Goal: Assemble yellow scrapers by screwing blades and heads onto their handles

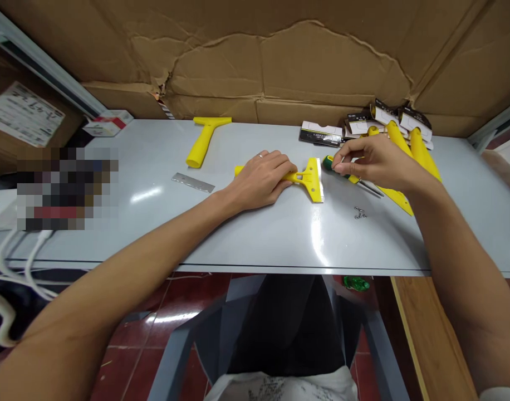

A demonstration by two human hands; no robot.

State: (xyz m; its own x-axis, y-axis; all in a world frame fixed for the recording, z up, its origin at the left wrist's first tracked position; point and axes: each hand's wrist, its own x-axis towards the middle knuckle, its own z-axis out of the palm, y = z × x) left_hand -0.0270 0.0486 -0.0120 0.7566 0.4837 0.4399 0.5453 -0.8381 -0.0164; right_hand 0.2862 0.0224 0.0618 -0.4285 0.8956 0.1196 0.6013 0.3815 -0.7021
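Gripping scraper (pixel 312 179) in curled left hand (pixel 259 181), best by handle (pixel 239 170); probably light, stiff, sharp at right. Over screwdriver (pixel 327 162) with right hand (pixel 374 160); cannot tell if pinching.

Yellow scraper (pixel 310 179) lying flat, blade (pixel 320 181) facing right; green-handled screwdriver (pixel 328 162) beside, slanted.

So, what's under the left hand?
A yellow scraper: its head and handle tip show on either side of the left hand. Most of the handle between them is covered, so I can't see it.
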